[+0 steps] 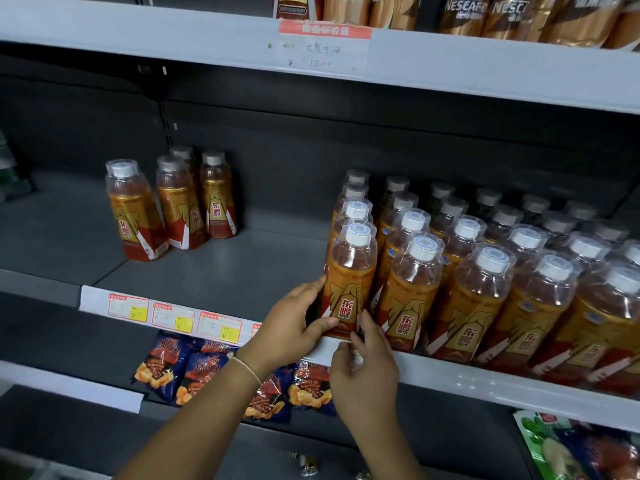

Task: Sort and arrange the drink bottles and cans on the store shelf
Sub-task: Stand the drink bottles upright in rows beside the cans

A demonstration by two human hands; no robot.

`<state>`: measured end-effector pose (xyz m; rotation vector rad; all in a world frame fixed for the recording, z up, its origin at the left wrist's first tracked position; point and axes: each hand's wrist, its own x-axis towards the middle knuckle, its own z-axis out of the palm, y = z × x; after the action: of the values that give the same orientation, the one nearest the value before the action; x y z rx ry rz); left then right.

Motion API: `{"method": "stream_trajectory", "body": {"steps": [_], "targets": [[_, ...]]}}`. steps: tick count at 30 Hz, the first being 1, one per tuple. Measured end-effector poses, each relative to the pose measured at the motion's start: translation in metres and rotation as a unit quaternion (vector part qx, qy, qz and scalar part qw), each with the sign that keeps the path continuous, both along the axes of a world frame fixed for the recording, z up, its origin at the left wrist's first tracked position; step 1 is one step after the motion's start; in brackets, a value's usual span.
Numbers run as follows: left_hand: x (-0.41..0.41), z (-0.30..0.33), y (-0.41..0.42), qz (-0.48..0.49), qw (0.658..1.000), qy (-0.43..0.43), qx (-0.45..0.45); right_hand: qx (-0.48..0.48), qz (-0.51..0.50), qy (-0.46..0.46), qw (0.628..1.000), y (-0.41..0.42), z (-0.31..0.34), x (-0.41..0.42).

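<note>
Grey store shelf (221, 271): the front bottle (349, 282) stands at its edge, heading the leftmost row, between my two hands. Packed rows (502, 271) crowd its right; four loose bottles (173, 202) stand well apart to the left. My left hand (294, 327) grips its lower label, thumb across the front, while my right hand (363, 368) touches its base with loosely curled fingertips.

Bare forearms, no sleeves; thin beaded bracelet (246, 368) on L wrist.
</note>
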<state>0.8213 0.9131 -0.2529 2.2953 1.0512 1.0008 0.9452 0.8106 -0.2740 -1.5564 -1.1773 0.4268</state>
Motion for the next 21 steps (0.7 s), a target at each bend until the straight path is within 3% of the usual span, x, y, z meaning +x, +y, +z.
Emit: {"method": "stream_trajectory", "body": {"steps": [7,14,18,21], "targets": [[0.002,0.003,-0.006,0.041,0.999,-0.023,-0.023,0.04,0.024,0.006,0.999,-0.013,-0.002,-0.003],[-0.013,0.009,-0.004,0.0,0.982,-0.089,-0.169,0.112,0.018,0.0,0.994,-0.02,0.006,-0.013],[-0.041,0.019,0.011,0.068,0.988,-0.107,-0.088,0.165,0.014,-0.004,0.986,-0.003,0.026,-0.036],[-0.07,0.031,0.036,0.135,0.982,-0.127,-0.047,0.147,0.052,-0.005,0.988,0.021,0.04,-0.059]]}}
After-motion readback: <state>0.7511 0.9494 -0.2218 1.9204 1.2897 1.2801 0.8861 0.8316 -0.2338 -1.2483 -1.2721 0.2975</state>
